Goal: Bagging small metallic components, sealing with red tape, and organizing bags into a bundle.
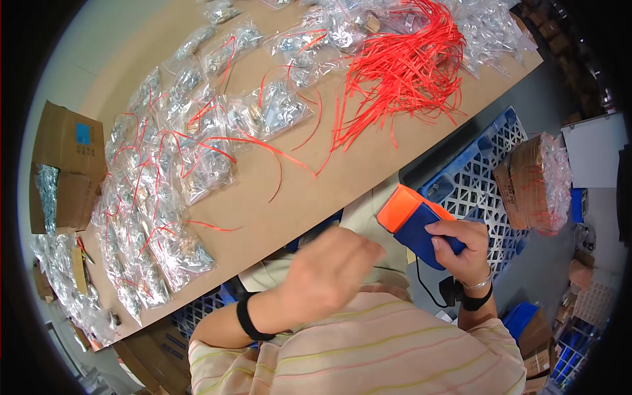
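Observation:
My right hand (463, 249) grips a flat dark blue and bright orange object (419, 222), thumb and fingers closed on its blue part; its exact kind does not show. Over my lap, my left hand (334, 266) is blurred by motion, its fingers seemingly curled. Whether anything is in them cannot be made out. Beyond both hands lies the brown tabletop (289, 204). On it are many clear plastic bags of metal parts (176, 253), several with red ties (220, 139) across them. A large bundle of red ties (411, 66) lies at the far right.
A blue plastic pallet (471, 174) lies right of the table, with a wrapped cardboard bundle (530, 181) on it. An open cardboard box (72, 145) stands at the left. A black cord (421, 280) hangs by my right wrist. The table's near edge runs diagonally before my lap.

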Motion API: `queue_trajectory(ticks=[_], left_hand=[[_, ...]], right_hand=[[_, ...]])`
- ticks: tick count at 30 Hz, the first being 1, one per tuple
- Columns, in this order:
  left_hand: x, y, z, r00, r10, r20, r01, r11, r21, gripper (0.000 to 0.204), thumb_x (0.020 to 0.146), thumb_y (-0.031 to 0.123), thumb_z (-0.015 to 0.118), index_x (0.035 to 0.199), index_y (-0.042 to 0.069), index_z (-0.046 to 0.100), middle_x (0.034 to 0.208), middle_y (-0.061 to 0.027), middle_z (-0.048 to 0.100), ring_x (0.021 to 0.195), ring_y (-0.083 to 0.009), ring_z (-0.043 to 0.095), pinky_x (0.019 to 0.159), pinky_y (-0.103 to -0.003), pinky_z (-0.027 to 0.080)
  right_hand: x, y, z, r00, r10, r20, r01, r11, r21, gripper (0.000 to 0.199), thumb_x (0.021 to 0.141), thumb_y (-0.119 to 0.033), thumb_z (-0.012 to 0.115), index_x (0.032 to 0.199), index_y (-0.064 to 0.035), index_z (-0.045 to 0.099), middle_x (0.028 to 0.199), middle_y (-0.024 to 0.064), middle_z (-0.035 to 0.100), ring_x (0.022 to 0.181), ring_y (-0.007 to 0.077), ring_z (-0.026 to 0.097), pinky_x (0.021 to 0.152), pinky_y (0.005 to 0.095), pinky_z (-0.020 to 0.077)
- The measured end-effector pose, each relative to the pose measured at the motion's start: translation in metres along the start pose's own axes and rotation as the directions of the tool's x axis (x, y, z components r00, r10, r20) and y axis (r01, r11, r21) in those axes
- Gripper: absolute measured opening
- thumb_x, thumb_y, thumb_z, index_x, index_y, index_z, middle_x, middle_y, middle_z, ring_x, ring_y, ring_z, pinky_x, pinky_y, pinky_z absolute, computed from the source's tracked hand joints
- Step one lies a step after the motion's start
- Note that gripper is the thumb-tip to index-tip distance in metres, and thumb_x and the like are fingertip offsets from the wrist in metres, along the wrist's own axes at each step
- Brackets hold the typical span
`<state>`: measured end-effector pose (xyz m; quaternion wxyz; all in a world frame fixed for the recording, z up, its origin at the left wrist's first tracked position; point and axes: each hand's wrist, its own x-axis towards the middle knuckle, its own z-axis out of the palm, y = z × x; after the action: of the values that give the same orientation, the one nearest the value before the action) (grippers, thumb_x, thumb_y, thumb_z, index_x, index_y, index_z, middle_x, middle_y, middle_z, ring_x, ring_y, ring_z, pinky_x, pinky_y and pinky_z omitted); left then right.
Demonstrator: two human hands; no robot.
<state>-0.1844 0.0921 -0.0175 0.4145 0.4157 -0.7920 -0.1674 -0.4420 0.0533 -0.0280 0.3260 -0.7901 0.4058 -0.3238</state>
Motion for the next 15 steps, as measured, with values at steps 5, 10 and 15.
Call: queue_trajectory(ticks=[5, 10, 15], left_hand=[[0.009, -0.002, -0.013, 0.998, -0.05, 0.037, 0.054, 0.991, -0.126, 0.007, 0.076, 0.005, 0.07, 0.079, 0.003, 0.065, 0.08, -0.0064, 0.063, 0.072, -0.0209, 0.061, 0.068, -0.033, 0.049], [0.013, -0.109, 0.0, 0.711, -0.607, 0.354, 0.699, 0.667, -0.259, 0.013, 0.09, 0.014, 0.062, 0.088, 0.001, 0.06, 0.079, -0.0019, 0.062, 0.074, -0.0095, 0.056, 0.067, -0.026, 0.045], [0.031, -0.134, 0.008, 0.685, -0.647, 0.336, 0.666, 0.742, 0.072, 0.013, 0.088, 0.014, 0.063, 0.086, 0.001, 0.062, 0.074, -0.0023, 0.062, 0.067, -0.0107, 0.056, 0.064, -0.029, 0.045]], right_hand=[[0.015, 0.012, -0.002, 0.88, 0.294, -0.373, -0.363, 0.923, -0.127, 0.018, 0.086, -0.007, 0.063, 0.102, -0.0024, 0.067, 0.084, 0.0106, 0.07, 0.066, 0.0097, 0.061, 0.062, 0.0233, 0.0481], [0.006, 0.013, 0.0, 0.911, 0.324, -0.256, -0.324, 0.945, 0.041, 0.018, 0.084, -0.007, 0.064, 0.102, -0.0022, 0.067, 0.092, 0.0087, 0.069, 0.077, 0.0098, 0.061, 0.073, 0.0234, 0.0478], [0.005, 0.011, 0.004, 0.905, 0.341, -0.256, -0.331, 0.94, 0.083, 0.017, 0.084, -0.005, 0.064, 0.099, -0.0022, 0.068, 0.087, 0.0072, 0.069, 0.074, 0.0097, 0.062, 0.071, 0.0227, 0.0474]])
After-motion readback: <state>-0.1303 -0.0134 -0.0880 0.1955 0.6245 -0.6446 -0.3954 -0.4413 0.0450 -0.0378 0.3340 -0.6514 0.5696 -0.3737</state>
